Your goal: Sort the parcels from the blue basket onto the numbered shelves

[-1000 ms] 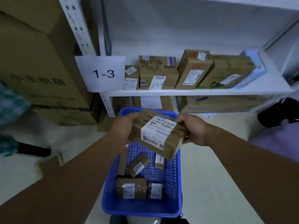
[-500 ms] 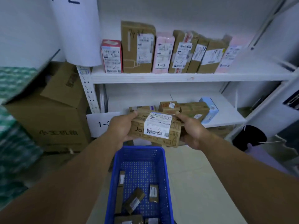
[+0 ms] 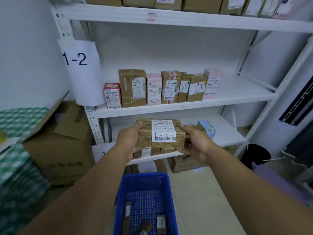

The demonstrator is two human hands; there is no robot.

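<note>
Change: Against the frame half a second earlier, the view had tipped upward. The top shelf (image 3: 203, 21) came into sight at 12 o'clock, the "1-2" sign (image 3: 79, 65) showed whole at 10 o'clock, and the blue basket (image 3: 145, 182) sat lower, at 6 o'clock. The parcel (image 3: 160, 133) kept its place between the two hands, just below centre.
Parcel: It was a flat, oblong box of brown printed cardboard with its long side level. A white shipping label on the facing side bore a handwritten "1-3". It was held in the air in front of the lower shelf (image 3: 227, 134), above the basket.
Left hand: The left hand (image 3: 128, 141) gripped the parcel's left end, thumb on the upper edge and fingers curled under.
Right hand: The right hand (image 3: 194, 143) gripped the right end, fingers curled round it.
Basket: It was rectangular, of blue perforated plastic, and stood on the pale floor. A few small brown parcels (image 3: 161, 223) lay on its bottom.
Middle shelf: The middle shelf (image 3: 237, 95), a white painted board at 1 o'clock, carried a row of upright boxes (image 3: 162, 89). Most were brown cardboard, two pink, one red and white. All were labelled and stood side by side.
Sign: It was a curled white sheet hung on the perforated white upright.
Carton: A large brown carton (image 3: 64, 150) with a raised flap stood at 8 o'clock, beside green-and-white patterned packs (image 3: 18, 126).
</note>
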